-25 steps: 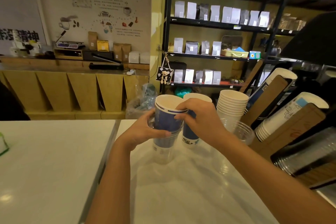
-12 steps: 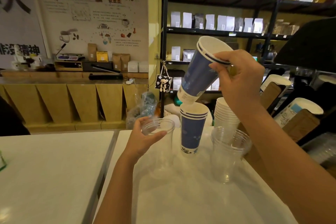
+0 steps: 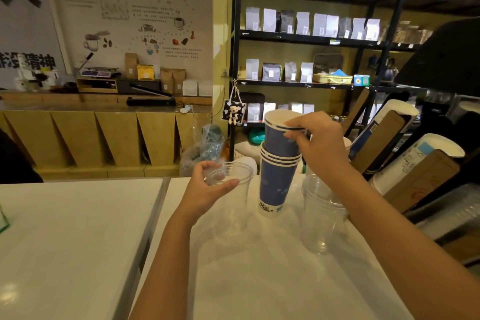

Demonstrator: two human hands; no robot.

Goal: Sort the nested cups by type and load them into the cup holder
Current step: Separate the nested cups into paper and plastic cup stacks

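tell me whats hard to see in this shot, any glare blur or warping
Head view: warm, dim light; wide-angle bends the shelf uprights; glare spots on the white table; the clear cup in the left hand nearly vanishes; the right hand looks slightly soft.

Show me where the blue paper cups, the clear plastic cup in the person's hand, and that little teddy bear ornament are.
blue paper cups (image 3: 276, 184): head view, on the blue side wall of the lower cup.
clear plastic cup (image 3: 235, 205): head view, on its see-through side wall below the rim.
teddy bear ornament (image 3: 233, 113): head view, on the bear's body.
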